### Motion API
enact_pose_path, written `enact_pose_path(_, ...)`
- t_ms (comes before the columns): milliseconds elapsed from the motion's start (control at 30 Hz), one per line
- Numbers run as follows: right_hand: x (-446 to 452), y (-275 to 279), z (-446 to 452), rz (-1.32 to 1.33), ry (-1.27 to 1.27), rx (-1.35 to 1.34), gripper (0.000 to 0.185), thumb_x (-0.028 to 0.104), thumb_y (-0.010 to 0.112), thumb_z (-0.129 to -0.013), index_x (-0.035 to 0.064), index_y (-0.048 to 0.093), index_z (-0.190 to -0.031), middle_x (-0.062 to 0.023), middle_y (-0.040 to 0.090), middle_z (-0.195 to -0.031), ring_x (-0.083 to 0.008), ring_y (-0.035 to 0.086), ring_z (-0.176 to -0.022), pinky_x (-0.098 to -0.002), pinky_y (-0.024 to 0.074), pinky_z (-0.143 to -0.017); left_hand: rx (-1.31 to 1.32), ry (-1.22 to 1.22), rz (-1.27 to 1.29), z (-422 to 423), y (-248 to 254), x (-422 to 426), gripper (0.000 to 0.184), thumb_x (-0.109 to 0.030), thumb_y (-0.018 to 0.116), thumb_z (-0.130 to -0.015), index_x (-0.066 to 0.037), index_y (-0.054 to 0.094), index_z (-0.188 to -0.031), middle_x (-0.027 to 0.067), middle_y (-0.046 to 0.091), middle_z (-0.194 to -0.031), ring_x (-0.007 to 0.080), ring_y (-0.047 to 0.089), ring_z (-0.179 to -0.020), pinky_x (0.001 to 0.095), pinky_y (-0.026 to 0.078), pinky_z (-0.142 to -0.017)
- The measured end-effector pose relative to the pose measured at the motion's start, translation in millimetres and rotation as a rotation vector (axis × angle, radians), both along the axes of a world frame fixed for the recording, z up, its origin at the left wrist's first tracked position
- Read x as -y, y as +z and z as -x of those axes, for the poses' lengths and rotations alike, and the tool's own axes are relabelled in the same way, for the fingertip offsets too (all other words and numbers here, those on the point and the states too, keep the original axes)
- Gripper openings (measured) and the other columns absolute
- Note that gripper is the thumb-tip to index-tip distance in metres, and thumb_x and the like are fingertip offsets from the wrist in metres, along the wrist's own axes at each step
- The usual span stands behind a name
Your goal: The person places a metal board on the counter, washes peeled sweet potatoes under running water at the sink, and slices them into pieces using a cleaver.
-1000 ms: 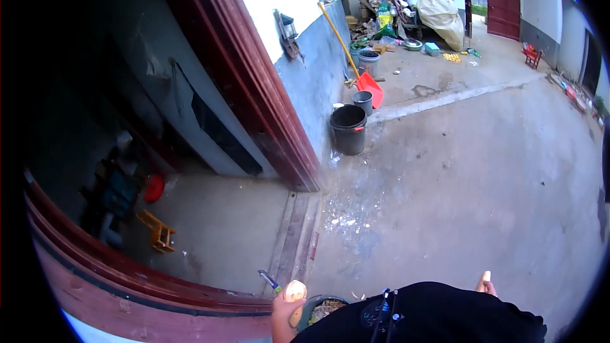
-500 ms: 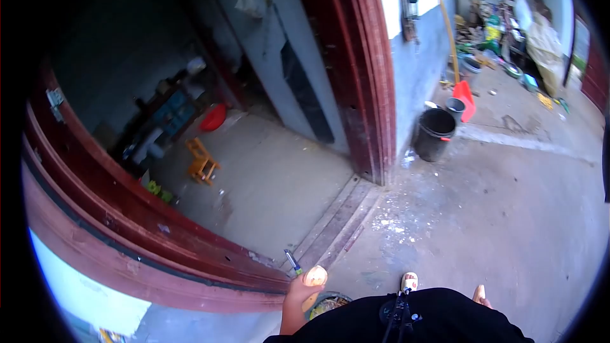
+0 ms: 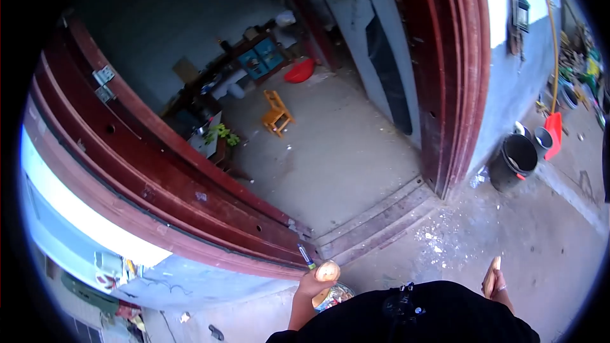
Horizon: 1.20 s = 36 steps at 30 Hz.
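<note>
At the bottom centre, my left hand (image 3: 309, 286) is closed around a pale, peeled-looking piece (image 3: 328, 271). A slim tool with a blue and green handle (image 3: 306, 256) sticks up beside the same hand; its grip on it is partly hidden. Just below that hand, a container of scraps (image 3: 337, 296) is partly covered by the dark clothing. My right hand (image 3: 500, 286), farther right, has its fingers closed on a pale elongated piece (image 3: 493, 270). The two hands are well apart, on either side of the body.
A dark red door frame (image 3: 454, 89) surrounds a raised threshold (image 3: 375, 222). Inside are a small wooden chair (image 3: 276, 116), a red basin (image 3: 300, 71) and a leafy plant (image 3: 221, 134). To the right stand a black bucket (image 3: 512, 164), a smaller grey bucket (image 3: 542, 140) and a red dustpan (image 3: 554, 133).
The view has swung left, so the doorway and room fill the middle and the buckets sit farther right. My right hand shows more fully. Both hands still hold their pieces.
</note>
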State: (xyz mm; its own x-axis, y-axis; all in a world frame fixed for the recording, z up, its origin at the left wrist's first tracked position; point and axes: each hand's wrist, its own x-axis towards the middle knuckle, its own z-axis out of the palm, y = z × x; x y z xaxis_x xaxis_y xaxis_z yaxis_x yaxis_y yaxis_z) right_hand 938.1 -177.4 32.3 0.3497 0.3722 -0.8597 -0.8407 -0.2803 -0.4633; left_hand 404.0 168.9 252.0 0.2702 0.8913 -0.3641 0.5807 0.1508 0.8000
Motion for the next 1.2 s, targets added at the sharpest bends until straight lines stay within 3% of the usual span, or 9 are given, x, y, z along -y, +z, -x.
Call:
enact_pose_path(267, -202.6, 0.7, 5.0, -0.082, 0.387, -0.031, 0.06, 0.05, 0.063, -0.071, -0.0004, 0.055, -0.103, -0.0157, 0.06, -0.086, -0.0309, 0.058, -0.074, -0.0416, 0.0494, -0.067, -0.101, 0.184, 0.054, 19.8, 15.1, -4.8, 0.063, -0.024, 0.082, -0.055, -0.004, 0.059, -0.11, 0.0064, 0.064, -0.098, 0.0171, 0.06, -0.09, 0.0301, 0.047, -0.083)
enact_pose_path(433, -304.6, -49.3, 30.7, 0.044, 0.645, 0.15, 0.056, 0.047, 0.063, -0.072, 0.0008, 0.057, -0.102, -0.0147, 0.062, -0.091, -0.0281, 0.059, -0.075, -0.0384, 0.0481, -0.073, -0.007, 0.239, 0.081, 71.1, -106.8, -59.4, 0.059, -0.028, 0.083, -0.055, -0.007, 0.062, -0.105, 0.0044, 0.065, -0.097, 0.0154, 0.062, -0.088, 0.0313, 0.049, -0.081)
enact_pose_path(500, -353.9, -45.4, 41.1, 0.052, 0.703, 0.161, 0.055, 0.046, 0.064, -0.072, 0.0009, 0.057, -0.102, -0.0144, 0.062, -0.09, -0.0278, 0.059, -0.075, -0.0381, 0.0481, -0.073, 0.214, 0.198, 0.131, 49.4, -79.9, -95.2, 0.059, -0.024, 0.082, -0.057, -0.007, 0.06, -0.109, 0.004, 0.064, -0.099, 0.015, 0.061, -0.09, 0.0306, 0.048, -0.082)
enact_pose_path(633, -397.4, -23.0, 30.9, 0.088, 0.685, 0.139, 0.053, 0.044, 0.064, -0.072, 0.0012, 0.058, -0.102, -0.0137, 0.062, -0.088, -0.0271, 0.059, -0.074, -0.0375, 0.0482, -0.072, 0.02, 0.136, 0.197, 21.6, -27.2, -175.6, 0.061, -0.021, 0.08, -0.058, -0.006, 0.056, -0.113, 0.0029, 0.063, -0.099, 0.0151, 0.06, -0.09, 0.0307, 0.048, -0.082)
enact_pose_path(667, -394.9, -16.3, 24.1, 0.106, 0.662, 0.117, 0.053, 0.044, 0.064, -0.072, 0.0012, 0.058, -0.102, -0.0136, 0.062, -0.087, -0.0269, 0.059, -0.074, -0.0373, 0.0482, -0.072, 0.489, 0.013, 0.189, 35.5, -62.5, -200.4, 0.059, -0.024, 0.079, -0.059, -0.005, 0.058, -0.11, 0.0035, 0.064, -0.098, 0.0152, 0.061, -0.088, 0.0302, 0.048, -0.08)
enact_pose_path(800, -386.0, 13.3, -3.6, 0.137, 0.55, 0.006, 0.051, 0.042, 0.065, -0.072, 0.0015, 0.058, -0.102, -0.013, 0.063, -0.085, -0.0262, 0.059, -0.073, -0.0367, 0.0482, -0.071, -0.09, 0.074, -0.005, -14.2, 28.1, -265.1, 0.049, -0.022, 0.08, -0.061, -0.006, 0.063, -0.103, 0.0039, 0.066, -0.095, 0.0137, 0.061, -0.085, 0.0278, 0.048, -0.079)
enact_pose_path(1067, -444.0, 23.3, -15.1, 0.195, 0.509, -0.01, 0.047, 0.042, 0.065, -0.071, 0.0034, 0.061, -0.099, -0.0114, 0.063, -0.085, -0.025, 0.06, -0.074, -0.0351, 0.0479, -0.072, 0.083, 0.116, 0.133, -17.7, -1.5, -341.2, 0.053, -0.019, 0.079, -0.062, -0.006, 0.06, -0.109, 0.0036, 0.064, -0.097, 0.0137, 0.06, -0.087, 0.0281, 0.047, -0.081)
enact_pose_path(1133, -472.4, 14.8, -21.2, 0.195, 0.524, -0.001, 0.046, 0.04, 0.065, -0.071, 0.0037, 0.061, -0.099, -0.0114, 0.063, -0.084, -0.0252, 0.06, -0.074, -0.0353, 0.048, -0.072, -0.012, 0.106, 0.093, 25.3, -91.2, -368.8, 0.052, -0.019, 0.078, -0.063, -0.006, 0.059, -0.109, 0.004, 0.064, -0.096, 0.0147, 0.06, -0.088, 0.0291, 0.048, -0.081)
enact_pose_path(1200, -508.6, 5.4, -29.9, 0.189, 0.55, 0.011, 0.045, 0.039, 0.065, -0.072, 0.0041, 0.061, -0.099, -0.0114, 0.063, -0.084, -0.0255, 0.06, -0.074, -0.0355, 0.0481, -0.072, 0.384, 0.122, 0.17, -4.4, -38.5, -381.2, 0.044, -0.015, 0.076, -0.065, -0.005, 0.06, -0.105, 0.0043, 0.065, -0.095, 0.0142, 0.061, -0.088, 0.0312, 0.05, -0.077)
